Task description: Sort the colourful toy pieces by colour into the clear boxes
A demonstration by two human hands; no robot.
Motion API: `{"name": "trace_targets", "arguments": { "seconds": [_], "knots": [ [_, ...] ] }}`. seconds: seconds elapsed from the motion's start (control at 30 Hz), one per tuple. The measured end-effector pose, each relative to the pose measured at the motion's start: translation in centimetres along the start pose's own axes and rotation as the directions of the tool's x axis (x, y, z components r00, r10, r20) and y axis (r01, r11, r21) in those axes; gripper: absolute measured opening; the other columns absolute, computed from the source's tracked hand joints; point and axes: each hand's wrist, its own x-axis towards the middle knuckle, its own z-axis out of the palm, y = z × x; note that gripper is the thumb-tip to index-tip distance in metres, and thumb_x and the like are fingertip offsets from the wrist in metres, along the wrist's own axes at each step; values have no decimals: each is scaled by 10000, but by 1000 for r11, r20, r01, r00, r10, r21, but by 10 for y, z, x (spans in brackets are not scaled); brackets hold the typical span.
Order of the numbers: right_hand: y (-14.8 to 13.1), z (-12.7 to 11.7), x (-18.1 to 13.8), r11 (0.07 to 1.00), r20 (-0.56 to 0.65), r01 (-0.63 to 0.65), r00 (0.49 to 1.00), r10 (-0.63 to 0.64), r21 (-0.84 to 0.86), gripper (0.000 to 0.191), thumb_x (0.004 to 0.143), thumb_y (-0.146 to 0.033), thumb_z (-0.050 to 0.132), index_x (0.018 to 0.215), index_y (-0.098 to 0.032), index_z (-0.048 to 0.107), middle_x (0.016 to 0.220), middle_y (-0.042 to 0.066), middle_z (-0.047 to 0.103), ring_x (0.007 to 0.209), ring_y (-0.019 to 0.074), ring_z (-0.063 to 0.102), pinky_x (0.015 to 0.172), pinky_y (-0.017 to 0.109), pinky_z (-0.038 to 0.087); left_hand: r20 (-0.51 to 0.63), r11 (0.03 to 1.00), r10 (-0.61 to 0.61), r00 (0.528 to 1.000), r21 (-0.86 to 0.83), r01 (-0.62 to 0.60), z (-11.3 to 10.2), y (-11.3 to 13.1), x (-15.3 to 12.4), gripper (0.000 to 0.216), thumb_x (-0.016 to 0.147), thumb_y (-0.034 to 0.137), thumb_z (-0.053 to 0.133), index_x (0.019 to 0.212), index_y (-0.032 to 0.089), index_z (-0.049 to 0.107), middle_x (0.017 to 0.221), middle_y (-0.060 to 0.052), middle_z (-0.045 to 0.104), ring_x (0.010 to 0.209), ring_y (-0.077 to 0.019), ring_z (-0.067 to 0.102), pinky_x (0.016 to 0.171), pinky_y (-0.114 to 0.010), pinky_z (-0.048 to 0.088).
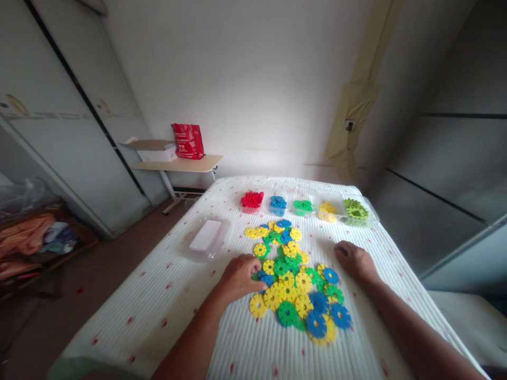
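Observation:
My left hand is at the left side of a loose pile of notched plastic discs, coloured yellow, green and blue. Its fingers curl in and the thumb points right, with the edge of a green disc showing between them. Blue discs lie right beside the fingertips. On the right of the pile, apart from it, my right hand rests on the tablecloth with its fingers curled in, and nothing shows in it.
Behind the pile stand clear tubs of red pieces, blue pieces, green pieces, yellow pieces and light green pieces. A clear plastic lid with a white label lies left. A side table holds a red bag.

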Motion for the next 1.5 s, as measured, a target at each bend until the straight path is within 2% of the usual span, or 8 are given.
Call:
{"name": "trace_targets", "arguments": {
  "seconds": [0.43, 0.53, 0.73, 0.87, 1.0, 1.17, 1.37, 1.5],
  "knots": [
    [1, 1, 1, 1000, 15, -12, 1000, 12, 18, 238, 775, -294, 407, 761, -210, 629, 800, 40, 679, 709, 174, 617, 634, 243, 422, -36, 987, -10, 999, -160, 4, 8, 2, 4, 174, 545, 217, 681, 688, 193, 585, 701, 35, 566, 665, -120, 491, 603, -212, 347],
    [0, 0, 1, 999, 6, -15, 1000, 15, 36, 232, 769, -290, 413, 755, -211, 631, 792, 40, 681, 701, 173, 613, 634, 244, 422, -38, 970, -54, 998, -239, 43, 7, 3, 5, 144, 544, 190, 651, 662, 184, 570, 672, 38, 546, 649, -115, 478, 591, -208, 353],
    [-1, 0, 0, 999, 14, -23, 1000, 23, 23, 224, 776, -281, 410, 759, -215, 624, 796, 36, 676, 707, 169, 606, 633, 239, 416, 47, 803, -167, 985, -573, 164, -1, 3, 7, 151, 558, 224, 600, 618, 170, 473, 550, 66, 434, 534, -80, 402, 512, -193, 312],
    [1, 1, 0, 1000, 34, -18, 999, 18, 10, 225, 786, -289, 406, 776, -211, 616, 814, 40, 672, 713, 172, 606, 636, 244, 414, 44, 705, -203, 978, -686, 177, -2, -1, 10, 209, 557, 284, 632, 641, 166, 480, 553, 57, 470, 523, -82, 425, 511, -199, 317],
    [1, 1, 0, 1000, 16, -3, 1000, 2, 19, 222, 779, -293, 412, 767, -214, 618, 792, 35, 670, 695, 168, 603, 622, 241, 412, -17, 627, -281, 959, -760, 170, -3, -3, 11, 282, 562, 360, 669, 685, 167, 505, 588, 40, 540, 539, -97, 480, 539, -210, 354],
    [-2, -1, 0, 1000, 2, -13, 1000, 13, 21, 229, 774, -298, 412, 749, -215, 624, 782, 35, 673, 684, 171, 607, 606, 240, 411, -130, 603, -358, 925, -788, 122, -3, -8, 14, 272, 587, 365, 665, 717, 163, 536, 561, 51, 533, 508, -82, 467, 509, -195, 337],
    [0, 1, 0, 1000, 4, -4, 1000, 3, 20, 228, 772, -281, 402, 755, -216, 620, 793, 35, 674, 689, 167, 608, 615, 239, 412, -134, 487, -422, 897, -868, 99, 1, -10, 19, 302, 575, 364, 691, 733, 161, 531, 529, 66, 522, 419, -51, 429, 430, -179, 294],
    [2, 3, 1, 1000, 8, 8, 1000, -8, -2, 234, 783, -287, 391, 763, -212, 612, 795, 39, 666, 696, 170, 605, 619, 242, 409, -148, 457, -428, 892, -887, 72, -8, 2, 46, 308, 528, 315, 722, 708, 151, 533, 517, 60, 539, 400, -51, 453, 415, -177, 312]
  ]
}}
